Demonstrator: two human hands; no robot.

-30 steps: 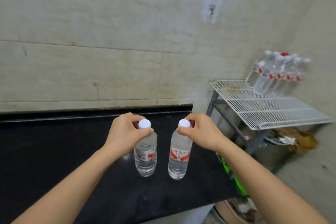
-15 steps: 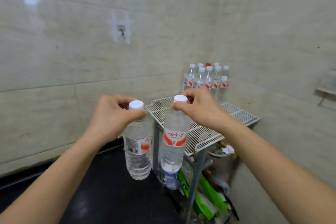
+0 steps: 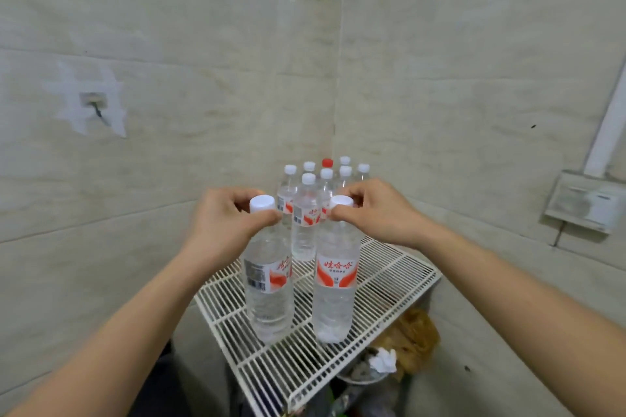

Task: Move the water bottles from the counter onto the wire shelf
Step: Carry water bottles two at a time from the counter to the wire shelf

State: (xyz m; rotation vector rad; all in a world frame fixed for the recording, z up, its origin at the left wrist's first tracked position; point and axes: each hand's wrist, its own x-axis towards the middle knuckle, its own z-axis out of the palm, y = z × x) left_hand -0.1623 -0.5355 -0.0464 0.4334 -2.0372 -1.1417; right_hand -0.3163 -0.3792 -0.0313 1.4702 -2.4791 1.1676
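My left hand [image 3: 222,223] grips the neck of a clear water bottle [image 3: 269,284] with a white cap and a red-and-white label. My right hand [image 3: 379,211] pinches the white cap of a second such bottle [image 3: 335,288]. Both bottles hang upright over the front part of the white wire shelf [image 3: 396,278]; whether their bases touch the wires I cannot tell. Behind them, in the wall corner, several more bottles [image 3: 306,220] stand in a cluster on the shelf, one with a red cap [image 3: 327,162].
Tiled walls meet in a corner right behind the shelf. A grey box [image 3: 582,201] hangs on the right wall. Under the shelf lie a bin with paper and brown rubbish [image 3: 403,345]. A dark strip of the counter [image 3: 166,382] shows at the lower left.
Both hands have carried their bottles from above the black counter rightward to over the wire shelf. The view has swung right, so the shelf and the bottle cluster now sit straight ahead.
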